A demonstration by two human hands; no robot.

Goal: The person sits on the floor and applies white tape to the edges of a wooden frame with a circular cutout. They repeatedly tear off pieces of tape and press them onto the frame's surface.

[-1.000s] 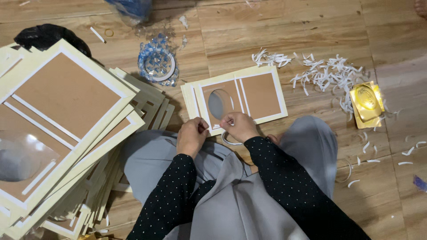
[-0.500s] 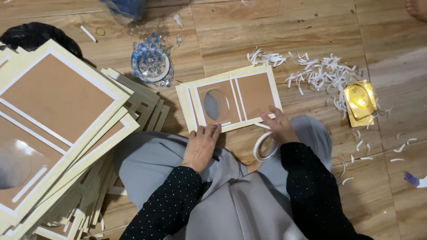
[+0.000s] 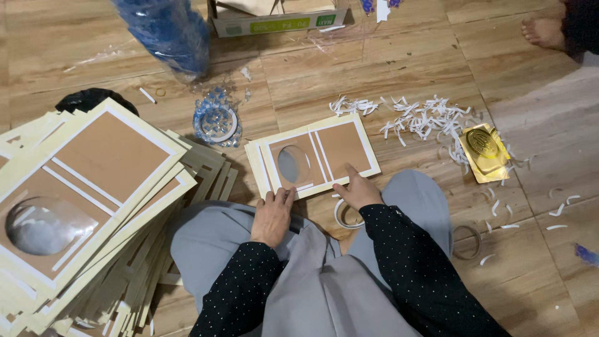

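A flat cream and brown card (image 3: 315, 156) with a round clear window lies on the wooden floor in front of my knees. My left hand (image 3: 272, 215) rests on my grey-clad knee, its fingertips touching the card's near edge. My right hand (image 3: 357, 190) presses flat on the card's near right corner, one finger stretched over the brown panel. A roll of tape (image 3: 347, 215) lies on the floor just under my right wrist. Neither hand grips anything.
A tall stack of the same cards (image 3: 93, 206) fills the left side. A round pile of clear discs (image 3: 216, 122) and a blue plastic bag (image 3: 165, 34) sit beyond it. White paper strips (image 3: 424, 118), gold stickers (image 3: 483, 150), another tape ring (image 3: 465, 240) and a person's foot (image 3: 544, 31) lie right.
My right hand put the tape roll down on the floor and moved up onto the card's corner. My left hand slid back toward my knee. The view tilted up.
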